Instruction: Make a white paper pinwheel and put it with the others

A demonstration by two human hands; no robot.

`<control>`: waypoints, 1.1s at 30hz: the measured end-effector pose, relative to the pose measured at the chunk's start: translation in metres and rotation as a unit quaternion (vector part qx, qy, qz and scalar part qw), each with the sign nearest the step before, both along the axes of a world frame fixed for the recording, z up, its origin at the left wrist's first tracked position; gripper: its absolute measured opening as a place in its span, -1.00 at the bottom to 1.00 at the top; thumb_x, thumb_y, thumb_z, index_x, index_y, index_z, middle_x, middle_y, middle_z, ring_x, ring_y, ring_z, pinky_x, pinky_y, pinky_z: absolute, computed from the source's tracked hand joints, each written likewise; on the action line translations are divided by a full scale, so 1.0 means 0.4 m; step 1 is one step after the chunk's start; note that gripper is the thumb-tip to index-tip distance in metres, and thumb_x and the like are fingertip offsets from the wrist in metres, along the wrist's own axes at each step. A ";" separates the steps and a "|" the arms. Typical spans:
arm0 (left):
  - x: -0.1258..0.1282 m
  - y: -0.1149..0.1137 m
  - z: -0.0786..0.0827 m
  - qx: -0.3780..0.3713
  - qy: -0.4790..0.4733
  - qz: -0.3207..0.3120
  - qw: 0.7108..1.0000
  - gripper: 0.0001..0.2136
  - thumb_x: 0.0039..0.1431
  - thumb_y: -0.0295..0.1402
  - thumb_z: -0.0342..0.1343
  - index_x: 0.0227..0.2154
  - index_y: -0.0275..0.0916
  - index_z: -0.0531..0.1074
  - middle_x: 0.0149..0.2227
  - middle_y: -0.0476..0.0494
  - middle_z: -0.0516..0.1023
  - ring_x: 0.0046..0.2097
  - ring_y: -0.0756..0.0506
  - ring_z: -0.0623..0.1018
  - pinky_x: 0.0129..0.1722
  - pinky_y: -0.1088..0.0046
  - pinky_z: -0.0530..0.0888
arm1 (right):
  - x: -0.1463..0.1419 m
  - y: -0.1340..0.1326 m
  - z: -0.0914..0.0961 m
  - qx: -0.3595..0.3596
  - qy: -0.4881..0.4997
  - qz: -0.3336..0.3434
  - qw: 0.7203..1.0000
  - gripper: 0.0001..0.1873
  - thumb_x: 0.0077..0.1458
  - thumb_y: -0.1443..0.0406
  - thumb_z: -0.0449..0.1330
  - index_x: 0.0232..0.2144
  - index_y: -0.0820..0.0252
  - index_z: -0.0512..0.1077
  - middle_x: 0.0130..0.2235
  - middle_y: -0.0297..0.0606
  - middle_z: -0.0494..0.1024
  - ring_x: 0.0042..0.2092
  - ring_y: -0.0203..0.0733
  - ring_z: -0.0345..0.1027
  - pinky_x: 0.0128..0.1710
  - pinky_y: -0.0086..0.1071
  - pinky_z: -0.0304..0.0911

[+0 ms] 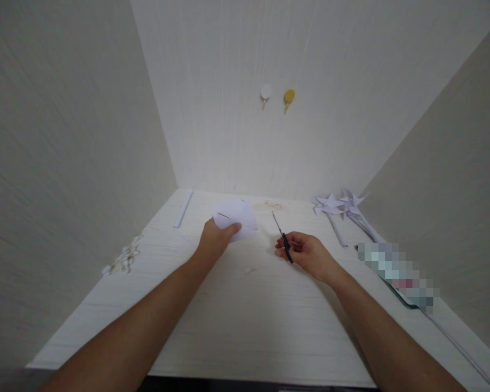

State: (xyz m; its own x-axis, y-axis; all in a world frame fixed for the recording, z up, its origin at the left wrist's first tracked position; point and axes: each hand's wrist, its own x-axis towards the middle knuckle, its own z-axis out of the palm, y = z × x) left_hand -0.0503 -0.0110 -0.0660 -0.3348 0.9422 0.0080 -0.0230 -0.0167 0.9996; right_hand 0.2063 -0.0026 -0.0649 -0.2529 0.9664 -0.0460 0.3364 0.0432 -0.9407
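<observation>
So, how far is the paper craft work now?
Done: paper pinwheels on sticks lie at the far right of the table. In hand: the left hand holds a white paper sheet with a short cut in it; the right hand holds scissors, apart from the sheet. Left: the sheet looks not folded yet, and a rolled paper stick lies untouched at the far left.
</observation>
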 end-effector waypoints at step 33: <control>0.015 -0.012 -0.004 -0.094 0.030 -0.276 0.956 -0.96 -0.29 -0.40 0.25 -0.66 -0.23 0.57 -0.60 -0.08 0.54 -0.55 -0.07 0.43 -0.51 0.44 0.29 | -0.039 -0.022 0.030 -0.014 0.148 -0.051 0.988 -0.50 -0.38 -0.06 0.61 -0.56 0.18 0.59 -0.50 -0.21 0.64 -0.45 -0.18 0.48 -0.37 -0.31 0.38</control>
State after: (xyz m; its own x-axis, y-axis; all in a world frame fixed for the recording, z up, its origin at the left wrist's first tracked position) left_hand -0.0443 -0.0156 -0.0676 0.2087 0.9621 -0.1754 0.0813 0.1617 0.9835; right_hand 0.1906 -0.0114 -0.0531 -0.1615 0.9868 -0.0120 0.0481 -0.0043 -0.9988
